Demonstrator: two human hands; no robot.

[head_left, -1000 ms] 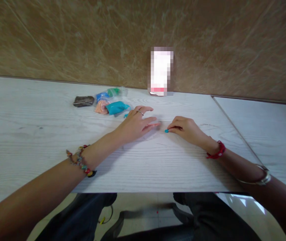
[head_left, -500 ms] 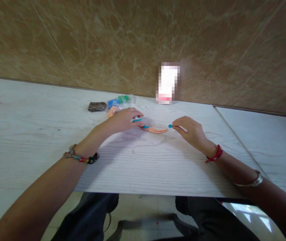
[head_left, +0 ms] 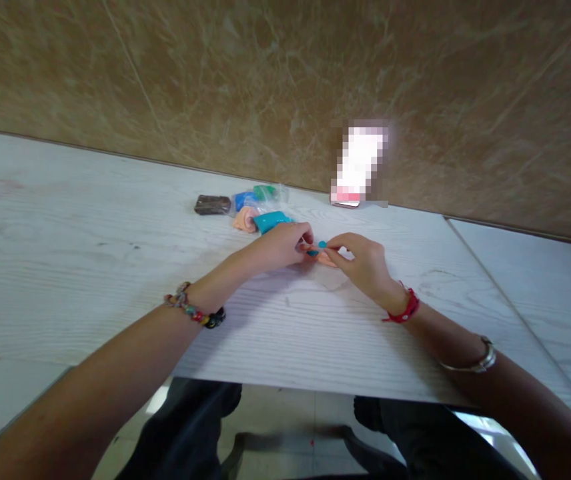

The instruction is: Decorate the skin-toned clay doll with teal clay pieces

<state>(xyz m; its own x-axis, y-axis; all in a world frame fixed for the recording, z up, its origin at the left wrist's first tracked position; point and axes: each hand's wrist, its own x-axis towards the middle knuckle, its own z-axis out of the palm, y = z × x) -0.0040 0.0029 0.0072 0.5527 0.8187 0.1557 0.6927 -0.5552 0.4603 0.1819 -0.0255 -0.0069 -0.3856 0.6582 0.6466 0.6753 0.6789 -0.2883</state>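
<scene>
Near tabletop [head_left: 290,333] gives passage; teal packet [head_left: 271,221] blocks beyond left hand [head_left: 293,243]

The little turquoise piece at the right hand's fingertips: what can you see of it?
The small, rounded turquoise piece is plain and evenly coloured. It looks like soft modelling clay, though it is too small here to be sure, and its thickness cannot be made out. It pokes out from the pinched fingertips of the right hand, on the side facing the left hand. Close by lies a peach-coloured, clay-like piece; whether the two touch, I cannot tell.
</scene>
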